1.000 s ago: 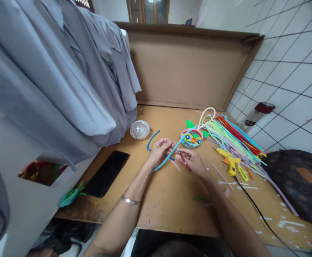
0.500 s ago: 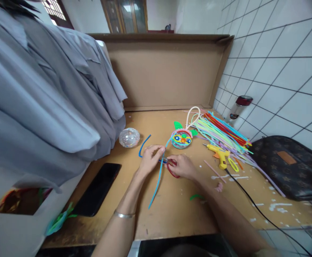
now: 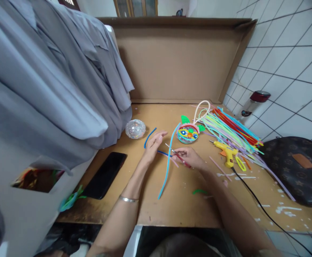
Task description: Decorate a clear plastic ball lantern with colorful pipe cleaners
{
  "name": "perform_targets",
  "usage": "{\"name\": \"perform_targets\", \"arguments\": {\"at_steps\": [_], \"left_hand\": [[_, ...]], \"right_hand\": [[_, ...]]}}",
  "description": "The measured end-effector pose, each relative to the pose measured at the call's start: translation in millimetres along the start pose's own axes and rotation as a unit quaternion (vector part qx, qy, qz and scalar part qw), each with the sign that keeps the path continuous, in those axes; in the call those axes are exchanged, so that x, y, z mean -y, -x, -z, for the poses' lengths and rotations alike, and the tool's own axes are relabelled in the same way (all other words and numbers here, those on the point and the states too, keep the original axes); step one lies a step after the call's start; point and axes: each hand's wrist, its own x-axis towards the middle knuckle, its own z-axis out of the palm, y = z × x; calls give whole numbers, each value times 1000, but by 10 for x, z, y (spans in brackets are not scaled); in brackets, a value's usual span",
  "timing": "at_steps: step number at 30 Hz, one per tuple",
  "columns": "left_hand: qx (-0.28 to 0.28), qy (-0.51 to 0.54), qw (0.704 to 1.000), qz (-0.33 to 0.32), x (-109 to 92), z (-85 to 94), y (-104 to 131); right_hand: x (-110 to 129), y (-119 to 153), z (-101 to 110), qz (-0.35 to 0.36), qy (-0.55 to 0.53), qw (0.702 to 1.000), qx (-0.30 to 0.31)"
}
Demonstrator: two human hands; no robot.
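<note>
My right hand is closed round red-handled scissors, whose blades point up and left. Across the blades' area runs a long light blue pipe cleaner, slightly curved, its upper end beside the decorated ball. My left hand is just left of it, fingers stretched out with nothing visibly gripped. Close to that hand are a bent dark blue pipe cleaner and another dark blue piece, partly hidden. A short pink piece shows near the scissors. The clear ball has green ears and a colourful face.
A second clear faceted ball stands at the left, with a black phone nearer. To the right are bundled pipe cleaners, a yellow glue gun with its cord, and a dark bag. Cardboard stands behind.
My left hand has let go of the light blue pipe cleaner, and its fingers have straightened. The scissors in my right hand have turned, blades up and left. The view has shifted.
</note>
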Motion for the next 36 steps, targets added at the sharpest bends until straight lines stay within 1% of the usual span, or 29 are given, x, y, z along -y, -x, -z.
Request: {"name": "perform_targets", "arguments": {"at_steps": [1,3,6,8,12,16,19,21,24,27,32,34,36], "left_hand": [[7,24,1000,6,-4,16,-4],[47,63,997,26,-16,31,3],[123,88,987,59,-16,9,33],[153,90,981,74,4,-20,51],[177,96,976,82,32,-75,73],[202,119,969,82,6,-128,108],[229,113,962,95,-3,-141,127],[233,90,964,95,-11,-129,129],[213,35,974,75,-61,-101,124],[201,-2,978,58,-139,-90,127],[183,9,982,44,-190,-105,131],[167,15,985,48,-184,-119,128],[166,30,984,61,-178,-140,125]], "right_hand": [[15,5,17,-15,-35,999,2],[63,22,42,-33,-77,996,-4],[139,55,56,-28,-102,994,-2],[175,76,56,-21,-111,994,5],[192,100,49,1,-130,991,13],[147,78,34,8,-140,989,35],[108,62,37,14,-148,988,40],[97,66,51,32,-163,985,53],[109,91,70,72,-190,976,84],[126,111,69,86,-213,968,101],[101,111,57,114,-290,945,99],[87,109,61,121,-316,935,103],[78,106,65,126,-330,929,110]]}}
